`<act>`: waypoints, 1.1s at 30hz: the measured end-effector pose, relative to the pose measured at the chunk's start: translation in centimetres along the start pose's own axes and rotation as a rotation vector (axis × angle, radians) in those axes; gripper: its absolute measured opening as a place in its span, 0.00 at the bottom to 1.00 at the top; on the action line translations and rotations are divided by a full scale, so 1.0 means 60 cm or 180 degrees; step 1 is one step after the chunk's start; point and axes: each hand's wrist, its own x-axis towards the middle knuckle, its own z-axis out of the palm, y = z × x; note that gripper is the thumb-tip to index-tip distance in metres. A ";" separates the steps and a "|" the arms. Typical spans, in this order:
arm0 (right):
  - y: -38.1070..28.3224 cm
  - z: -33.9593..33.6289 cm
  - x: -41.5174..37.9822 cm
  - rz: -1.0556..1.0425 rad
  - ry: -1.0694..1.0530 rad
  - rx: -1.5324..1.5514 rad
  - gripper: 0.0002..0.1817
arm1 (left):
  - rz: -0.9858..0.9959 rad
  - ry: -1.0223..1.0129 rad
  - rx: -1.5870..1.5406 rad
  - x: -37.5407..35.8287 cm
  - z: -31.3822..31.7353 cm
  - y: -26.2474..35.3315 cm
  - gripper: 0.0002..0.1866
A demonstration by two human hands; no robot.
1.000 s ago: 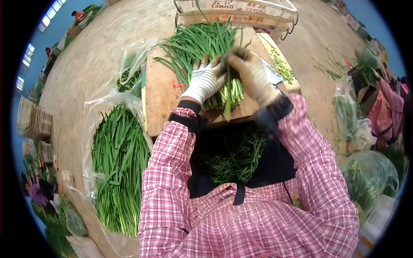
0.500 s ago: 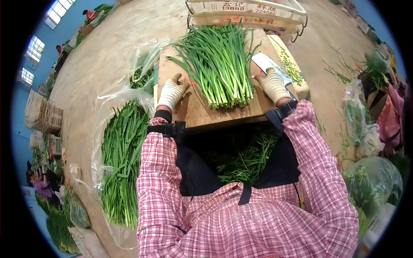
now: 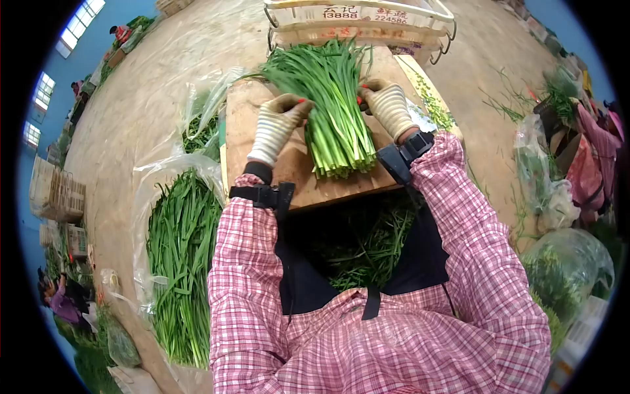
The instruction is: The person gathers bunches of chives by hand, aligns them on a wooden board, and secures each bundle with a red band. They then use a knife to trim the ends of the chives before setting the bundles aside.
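Observation:
A bundle of long green stalks (image 3: pixel 338 118) lies on the wooden board (image 3: pixel 246 125), its cut pale ends toward me. My left hand (image 3: pixel 283 121), in a striped glove, is at the bundle's left side, thumb and fingers pinched on a red tie end. On the right side my right hand (image 3: pixel 386 108), also gloved, pinches another red end close against the stalks. The stretch of tie between the hands is hidden under the bundle.
White crates (image 3: pixel 357 29) stand beyond the board. More green stalks (image 3: pixel 184 262) lie on plastic at the left. A blade-like white sheet (image 3: pixel 420 117) and a strip with green bits (image 3: pixel 430 92) are at the right. People work at both far sides.
Both hands have moved inward and up against the bundle with the red ends. The bundle is squeezed narrower.

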 end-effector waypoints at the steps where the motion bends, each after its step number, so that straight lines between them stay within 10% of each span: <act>1: -0.006 0.009 0.011 0.0088 -0.0147 -0.0008 0.16 | 0.0021 -0.0179 -0.0097 0.000 0.015 0.010 0.11; 11: -0.114 -0.022 -0.029 -0.1122 -0.1195 -0.1084 0.14 | -0.0170 0.0322 0.0070 -0.073 0.114 0.008 0.07; 25: -0.149 -0.002 -0.090 -0.1208 -0.0279 -0.3816 0.09 | 0.0003 0.0670 -0.0052 -0.065 0.135 -0.019 0.08; 33: -0.070 0.050 -0.115 -0.1611 0.0737 -0.3297 0.04 | -0.0100 0.0833 0.0430 -0.158 0.102 -0.021 0.11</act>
